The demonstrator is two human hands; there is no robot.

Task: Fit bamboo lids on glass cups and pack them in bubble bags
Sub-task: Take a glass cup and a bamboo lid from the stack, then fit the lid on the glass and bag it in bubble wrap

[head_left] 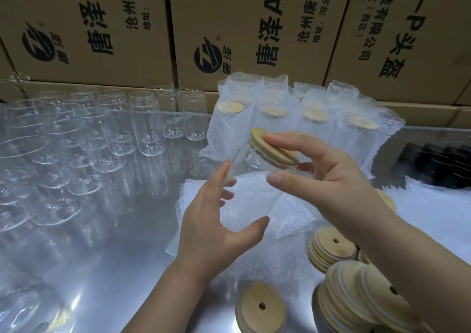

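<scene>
Steel table [102, 269], 4 bagged cups [272, 121]; right hand [331, 177] grips 1 lid [258, 137], left hand [211, 228] spread.

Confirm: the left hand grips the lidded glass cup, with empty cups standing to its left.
Wrong hand. In the head view the right hand grips the lidded glass cup; the left hand is open. The empty cups do stand to its left.

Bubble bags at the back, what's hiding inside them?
Round bamboo lids peek out of the open tops of the bubble bags. Whatever sits below the lids is covered by the bubbly wrap and can't be seen clearly.
</scene>
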